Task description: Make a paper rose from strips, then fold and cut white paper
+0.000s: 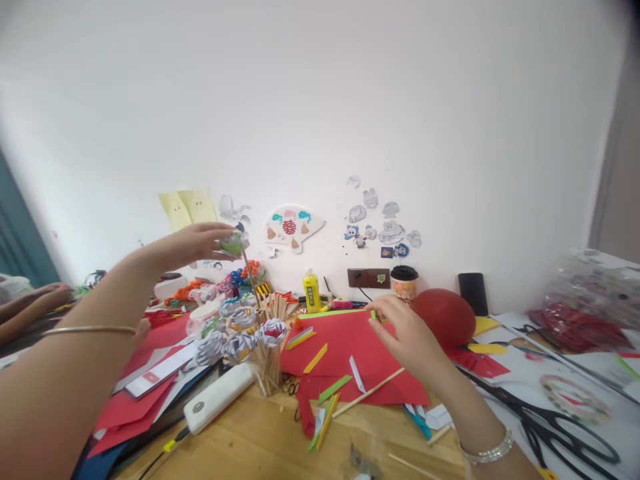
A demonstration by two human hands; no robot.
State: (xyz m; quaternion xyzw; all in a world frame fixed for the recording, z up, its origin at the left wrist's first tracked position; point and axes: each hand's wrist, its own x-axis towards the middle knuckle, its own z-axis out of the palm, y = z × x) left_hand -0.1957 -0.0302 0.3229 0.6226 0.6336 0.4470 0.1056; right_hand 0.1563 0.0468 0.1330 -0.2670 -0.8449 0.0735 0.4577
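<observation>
My left hand [197,243] is raised on the left, its fingers closed around a green and white paper flower [231,244]. The flower's thin stick [251,277] slants down toward a clear cup [266,373] of wooden sticks. Several grey-white paper flowers [241,347] stand in and beside that cup. Over the far right part of the red paper [327,340], my right hand [403,333] has its fingertips pinched together at a small green piece of paper [373,315]. Folded paper strips in yellow [315,359], green [335,389] and white [357,373] lie on the red sheet.
A white power bank [217,400] and a phone [163,368] lie at left. Along the wall stand a yellow bottle [312,291] and a lidded cup [404,283]. A red balloon [444,317] and black scissors [545,413] are at right. Another person's hands [47,297] show far left.
</observation>
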